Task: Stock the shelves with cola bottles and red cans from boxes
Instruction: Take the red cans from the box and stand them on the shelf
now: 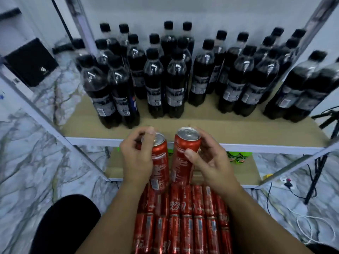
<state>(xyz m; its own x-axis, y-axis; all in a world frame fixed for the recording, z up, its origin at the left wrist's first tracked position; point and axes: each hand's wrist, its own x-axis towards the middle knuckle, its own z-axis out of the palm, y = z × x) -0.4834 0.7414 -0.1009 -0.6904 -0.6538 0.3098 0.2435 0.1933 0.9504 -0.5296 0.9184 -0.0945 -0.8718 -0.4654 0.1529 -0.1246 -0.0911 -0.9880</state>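
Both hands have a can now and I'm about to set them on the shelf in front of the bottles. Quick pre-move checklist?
1. Left hand grips left can: ok.
2. Right hand grips right can: ok.
3. Both cans upright, tabs up: ok.
4. Bare strip of shelf in front of cola bottles: ok.
5. Cans undented: cannot tell.
6. More cans in box: ok.

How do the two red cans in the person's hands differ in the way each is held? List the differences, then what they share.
The left hand covers part of the left can's top; the right can's silver top shows fully. The right hand holds its can higher, leaning right; the left can hangs lower. Both are red, unopened, gripped.
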